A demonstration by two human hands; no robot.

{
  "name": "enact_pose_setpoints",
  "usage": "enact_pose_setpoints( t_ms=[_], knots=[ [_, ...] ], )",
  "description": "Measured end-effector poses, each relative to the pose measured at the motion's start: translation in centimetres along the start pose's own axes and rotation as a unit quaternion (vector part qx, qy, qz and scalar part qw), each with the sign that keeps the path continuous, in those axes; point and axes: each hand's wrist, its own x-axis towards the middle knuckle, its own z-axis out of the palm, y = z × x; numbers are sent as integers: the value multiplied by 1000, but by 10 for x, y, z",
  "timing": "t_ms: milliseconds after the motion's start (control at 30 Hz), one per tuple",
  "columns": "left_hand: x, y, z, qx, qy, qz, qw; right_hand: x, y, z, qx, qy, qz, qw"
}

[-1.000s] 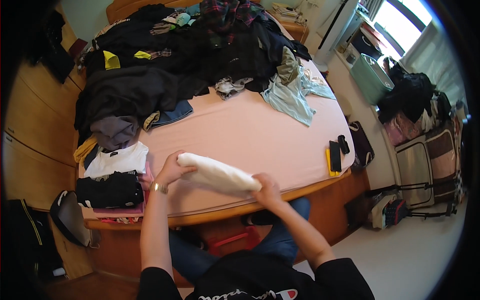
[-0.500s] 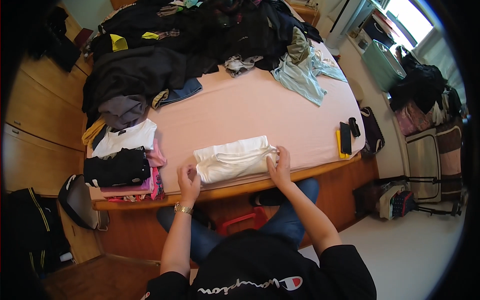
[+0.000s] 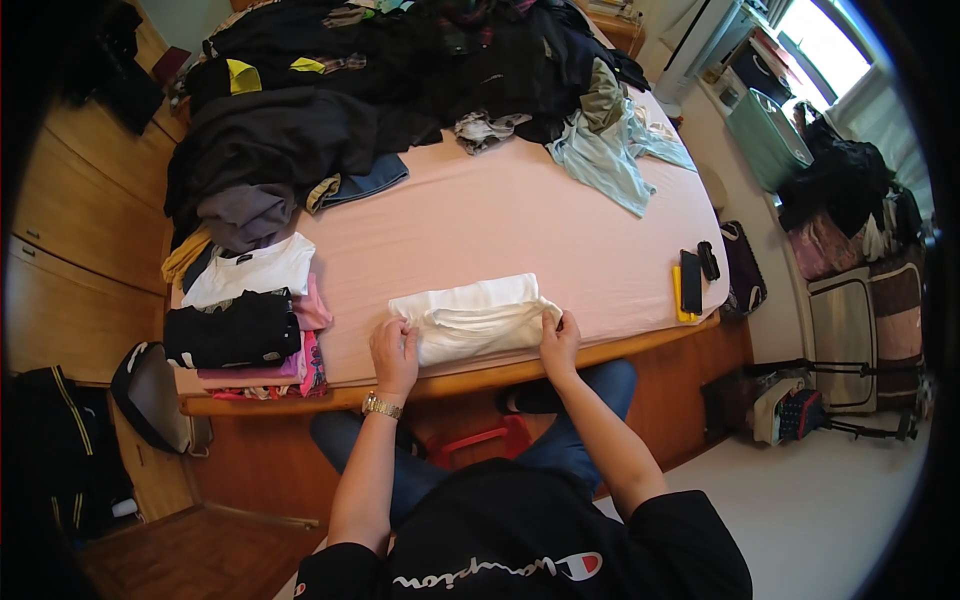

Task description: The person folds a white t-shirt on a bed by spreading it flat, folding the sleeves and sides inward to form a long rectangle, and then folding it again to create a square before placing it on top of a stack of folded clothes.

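A white garment point(image 3: 470, 318), folded into a flat rectangle, lies at the near edge of the bed on the pink sheet point(image 3: 450, 220). At its left end, my left hand point(image 3: 395, 352) pinches the cloth between thumb and fingers; a gold watch is on that wrist. My right hand point(image 3: 559, 342) grips the garment's right end the same way, thumb and fingertips closed on the edge. Loose folds run lengthwise across the middle of the cloth. What kind of garment it is, I cannot make out.
To the left stands a stack of folded clothes, a black garment point(image 3: 232, 330) and a white shirt point(image 3: 250, 272) on top. A large heap of dark clothes point(image 3: 290, 130) covers the bed's far side. Black and yellow items point(image 3: 690, 284) lie near the right edge. A red stool point(image 3: 485, 436) is below me.
My left hand has moved right and up onto the garment's left end and closed on it. My right hand's fingers have closed on the right edge.
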Motion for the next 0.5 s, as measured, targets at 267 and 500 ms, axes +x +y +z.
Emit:
enact_pose_setpoints(
  t_ms=[267, 500],
  knots=[
    [16, 5, 10, -19, -40, 5, 999, 5, -28, 5, -57, 41, -120, 990],
    [20, -8, 8, -81, -23, -135, 987, 47, -47, 18, -87, -45, -150, 984]
  ],
)
